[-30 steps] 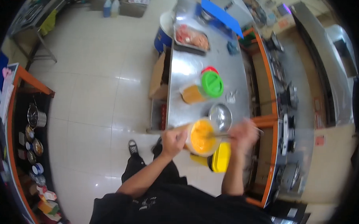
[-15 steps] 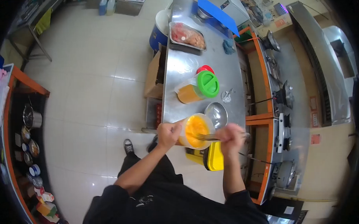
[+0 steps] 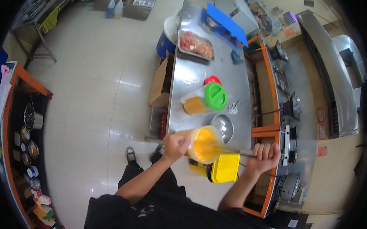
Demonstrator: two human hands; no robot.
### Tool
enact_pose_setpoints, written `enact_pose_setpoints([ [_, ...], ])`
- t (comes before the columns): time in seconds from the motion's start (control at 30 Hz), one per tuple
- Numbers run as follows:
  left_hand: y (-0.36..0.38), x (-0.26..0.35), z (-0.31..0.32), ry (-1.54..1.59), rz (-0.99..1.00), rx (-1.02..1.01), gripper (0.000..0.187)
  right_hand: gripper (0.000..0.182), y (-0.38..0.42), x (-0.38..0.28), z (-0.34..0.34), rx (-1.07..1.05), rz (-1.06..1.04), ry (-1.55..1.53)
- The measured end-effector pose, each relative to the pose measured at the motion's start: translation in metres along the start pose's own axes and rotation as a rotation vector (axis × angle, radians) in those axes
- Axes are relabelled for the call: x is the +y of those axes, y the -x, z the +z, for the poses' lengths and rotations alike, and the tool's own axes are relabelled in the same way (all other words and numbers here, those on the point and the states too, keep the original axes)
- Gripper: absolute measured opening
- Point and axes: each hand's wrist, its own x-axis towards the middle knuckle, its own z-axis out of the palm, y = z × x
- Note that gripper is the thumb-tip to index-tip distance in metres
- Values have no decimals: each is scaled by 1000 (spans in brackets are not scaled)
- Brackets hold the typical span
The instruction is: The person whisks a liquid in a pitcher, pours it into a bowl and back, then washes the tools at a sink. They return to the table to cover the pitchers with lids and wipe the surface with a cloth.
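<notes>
My left hand [image 3: 177,147] is closed on the side of a clear pitcher [image 3: 184,135] that tilts over the table's near end. Inside the pitcher is an orange-yellow liquid [image 3: 205,142]. Fingers wrapped round its metal handle, my right hand [image 3: 264,157] holds a whisk [image 3: 246,153] whose head reaches into the liquid and is blurred. A steel bowl [image 3: 222,128] sits just beyond the pitcher. Farther up the table is a second pitcher with a green lid [image 3: 215,96] and orange liquid, and a red lid [image 3: 213,80] lies behind it.
On the steel table [image 3: 226,80] are a tray of bagged meat [image 3: 195,46] and a blue board [image 3: 227,23]. A yellow-lidded bin [image 3: 226,168] stands below the near end. Stoves [image 3: 293,106] line the right; a cardboard box [image 3: 161,83] is at the left.
My right hand has moved right, away from the pitcher's mouth, with more of the handle visible. The pitcher and my left hand sit slightly lower and farther right. The whole view has shifted a little.
</notes>
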Motion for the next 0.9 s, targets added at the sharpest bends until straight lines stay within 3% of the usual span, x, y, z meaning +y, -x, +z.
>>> enact_pose_setpoints([
  [0.03,0,-1,5,26,-26,-1,39,37,-1,13,7,146,36,-53],
  [0.1,-5,-9,0,31,-123,1,39,38,5,43,17,268,84,206],
  [0.17,0,-18,5,58,-141,20,40,39,12,0,24,-17,-29,259],
  [0.27,-1,-9,5,27,-159,-22,40,31,2,53,16,189,48,258],
  [0.33,9,-9,13,26,-111,-4,41,30,17,10,23,113,82,384],
  [0.4,1,-17,6,53,-26,16,41,29,-12,18,47,151,26,421],
  [0.43,-3,-18,15,37,29,88,42,29,-13,35,59,309,4,436],
  [0.47,19,-15,10,8,-75,-3,40,30,4,37,57,502,-8,477],
  [0.53,-3,-15,8,-35,-133,-121,37,30,16,13,21,177,90,484],
  [0.57,3,-21,17,166,-89,9,41,31,6,14,16,-29,139,473],
  [0.63,-5,-22,15,32,-40,3,43,32,-20,49,26,442,-23,519],
  [0.7,2,-6,14,-4,-57,-58,44,34,-1,64,16,428,82,340],
  [0.73,2,-5,18,36,-84,-51,45,36,8,63,10,107,230,126],
  [0.77,2,-8,19,70,-116,-23,45,38,7,49,6,-87,242,163],
  [0.9,12,-11,11,89,-167,-68,46,38,22,-9,36,-343,93,237],
])
